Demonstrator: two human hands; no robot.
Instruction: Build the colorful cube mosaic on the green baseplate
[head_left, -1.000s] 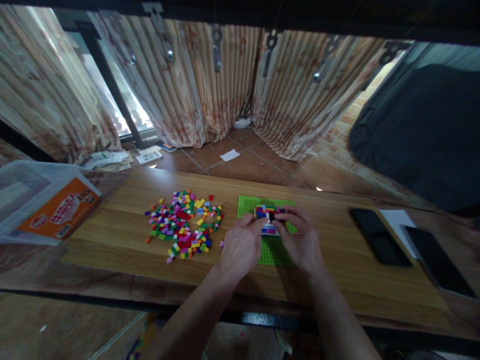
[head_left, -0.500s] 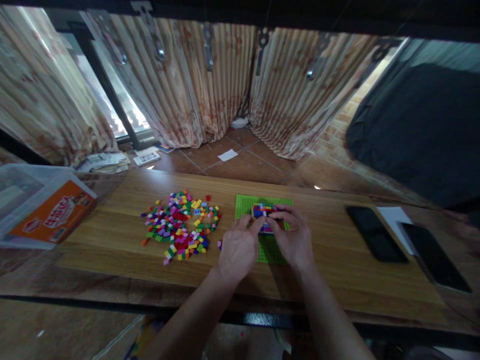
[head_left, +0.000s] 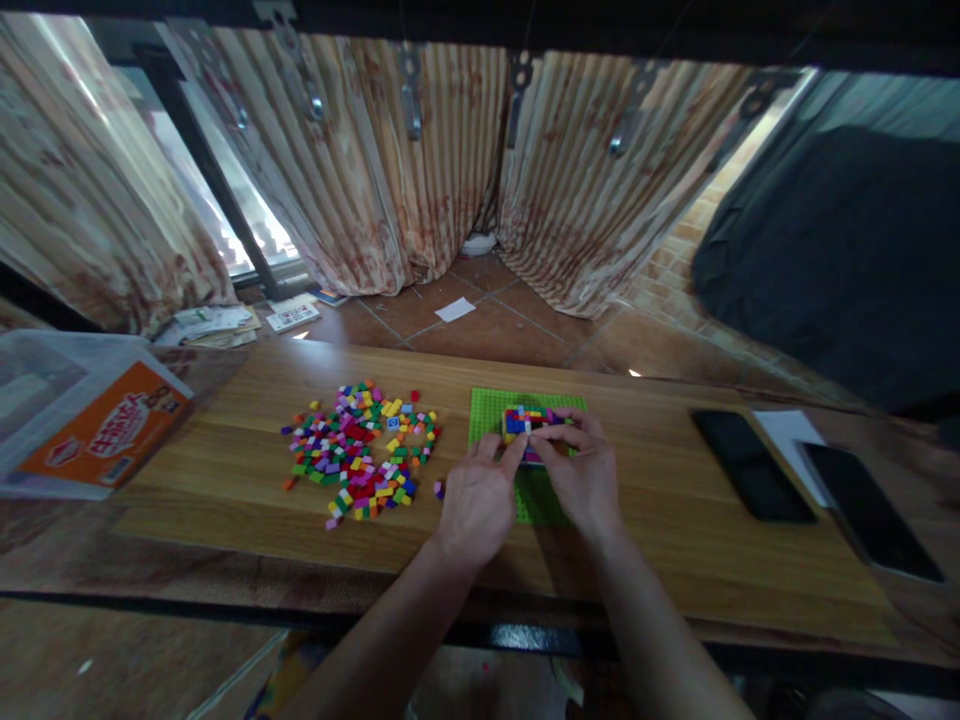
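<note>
Head view: bent over a wooden worktop (head_left: 652, 480), with both forearms reaching in from the near edge. Busy with a small multicoloured brick build (head_left: 517, 420), placed over the far middle part of a green studded baseplate (head_left: 481, 402). Cannot tell whether pressed onto the studs or just resting there.

Touching the near left part of the build with the left hand (head_left: 478, 500), with thumb and index finger almost together and with the other fingers curled under. Reaching around the near right part with the right hand (head_left: 589, 475), with thumb tip close to the left thumb and with index and middle fingers bent over the top. Barely parted, then, at the fingers of both hands; cannot tell whether pinching a separate brick between the tips, too small to make out.

To the left of the baseplate, spread loosely: a heap of small coloured bricks (head_left: 360, 455), including a light blue printed brick (head_left: 393, 424). Just beside the left hand, apart from the heap: a purple brick (head_left: 439, 489). At the far left end: a translucent plastic box (head_left: 82, 345) with an orange label (head_left: 109, 425). Well to the right: a black phone (head_left: 752, 465), then a white sheet (head_left: 791, 445) partly under a second dark device (head_left: 874, 510). Beyond the worktop: striped curtains (head_left: 360, 180) above a tiled floor (head_left: 510, 335).
</note>
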